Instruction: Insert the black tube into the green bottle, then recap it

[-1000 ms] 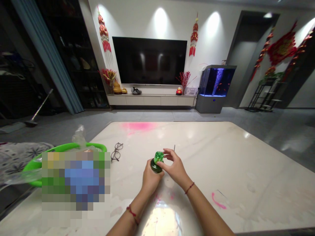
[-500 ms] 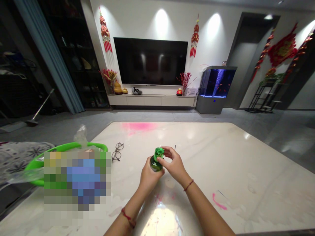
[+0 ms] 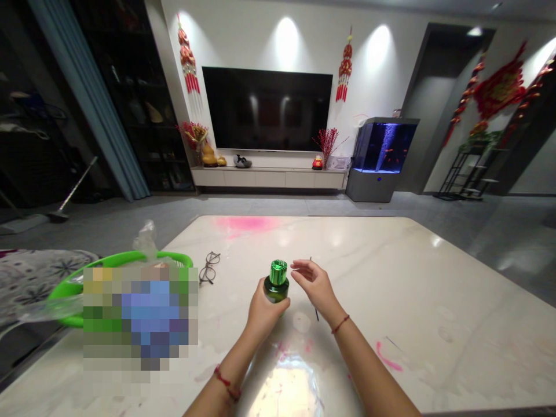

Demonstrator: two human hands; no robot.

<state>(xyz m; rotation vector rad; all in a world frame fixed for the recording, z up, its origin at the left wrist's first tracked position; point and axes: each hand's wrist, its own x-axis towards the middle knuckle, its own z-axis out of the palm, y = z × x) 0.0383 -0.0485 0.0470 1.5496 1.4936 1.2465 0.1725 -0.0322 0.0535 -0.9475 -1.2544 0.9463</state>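
Okay, left edge, mid-height: broom (image 3: pixel 77 188) leaning, handle slanting up-right. Lower left: green basket (image 3: pixel 130 255), clear plastic bag (image 3: pixel 146 240) sticking up from it; contents pixelated, cannot tell what. Just right of basket: eyeglasses (image 3: pixel 209 266) lying on white table (image 3: pixel 412 278). Pink stain (image 3: pixel 245 222) near far table edge, left of center. Upper center: black TV (image 3: pixel 267 110) on wall, low cabinet (image 3: pixel 269 178) below. Center, right of midline: thin dark stick (image 3: pixel 317 314), middle section blocked from view by right hand. Upper right: lit fish tank (image 3: pixel 382 145). Lower right: pink streak (image 3: pixel 388 358) on table.

Hands, also left to right. Left hand (image 3: pixel 263 310), lower center, clamped around green bottle (image 3: pixel 277 292), thumb across near side. Bottle at frame center, below mid-height, roughly upright, shiny green ribbed cap (image 3: pixel 278 272) on top; base hidden, cannot tell if it touches table. Right hand (image 3: pixel 319 286), just right of bottle, apart from cap: fingers loosely curved, small gap between thumb and fingertips, palm free.
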